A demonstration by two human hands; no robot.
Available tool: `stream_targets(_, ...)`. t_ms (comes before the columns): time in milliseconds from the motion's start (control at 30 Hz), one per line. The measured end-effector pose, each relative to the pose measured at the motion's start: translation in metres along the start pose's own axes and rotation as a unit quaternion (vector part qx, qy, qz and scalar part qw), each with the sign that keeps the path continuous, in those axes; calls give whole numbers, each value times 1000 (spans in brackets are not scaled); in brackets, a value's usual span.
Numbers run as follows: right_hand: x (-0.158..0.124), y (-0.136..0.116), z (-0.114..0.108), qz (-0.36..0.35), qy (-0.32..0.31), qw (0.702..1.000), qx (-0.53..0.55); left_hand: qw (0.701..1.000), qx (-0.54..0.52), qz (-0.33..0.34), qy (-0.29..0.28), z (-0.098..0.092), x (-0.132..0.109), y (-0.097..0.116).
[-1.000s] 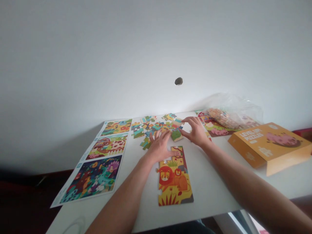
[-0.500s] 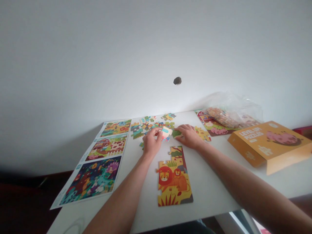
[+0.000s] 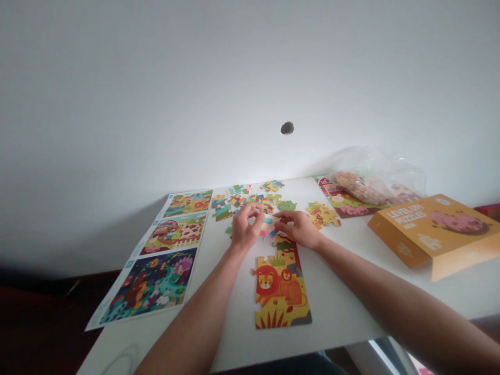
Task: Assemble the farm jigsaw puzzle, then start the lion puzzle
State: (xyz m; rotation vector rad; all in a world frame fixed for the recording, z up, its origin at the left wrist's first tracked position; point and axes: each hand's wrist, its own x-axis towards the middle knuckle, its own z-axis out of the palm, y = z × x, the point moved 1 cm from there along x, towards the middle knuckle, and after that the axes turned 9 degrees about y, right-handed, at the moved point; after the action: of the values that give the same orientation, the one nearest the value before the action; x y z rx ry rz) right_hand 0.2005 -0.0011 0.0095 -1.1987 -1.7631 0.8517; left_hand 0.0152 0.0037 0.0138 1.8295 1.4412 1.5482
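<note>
A pale puzzle piece with a blue patch is held up between my two hands. My left hand pinches its left side. The fingers of my right hand close on its right side, and their tips partly cover it. Just below lies the joined puzzle section with two lions; its upper end is partly hidden by my right hand. Behind my hands, several loose puzzle pieces are spread in a heap. A green piece lies beyond my right fingers.
Yellow pieces lie right of my right hand. On the left is a sheet with three pictures. At right stand an orange puzzle box and a clear bag of pieces on a farm picture. A wall rises behind the table.
My right hand has moved left from the green piece to the pale piece in my left hand. The pale piece has come slightly lower and turned. The green piece stays on the table.
</note>
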Motion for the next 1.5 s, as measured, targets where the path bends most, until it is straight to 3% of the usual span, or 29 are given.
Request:
stream_targets(200, -4, -5, -1, -5, -56, 998, -19, 999, 33, 18, -39, 0, 2, -5)
stream_targets(400, -5, -5, 0, -90, -40, 985, -141, 992, 92, 25, -79, 0, 3, -3)
stream_targets(800, -5, 5, 2, -181, -56, 959, -209, 988, 130, 18, -75, 1, 2, -4)
stream_targets(900, -3, 7, 2, -178, -41, 960, -214, 990, 117, 12, -71, 1, 2, -5)
stream_targets(1167, 5, 12, -7, -110, 79, 959, -247, 996, 77, 6, -41, 5, 2, -6)
stream_targets(1333, 8, 13, -9, -82, 84, 963, -243, 993, 110, 31, -39, 7, 1, -7)
stream_targets(1500, 5, 7, -12, -91, 46, 959, -265, 985, 172, 31, 10, 4, 2, -8)
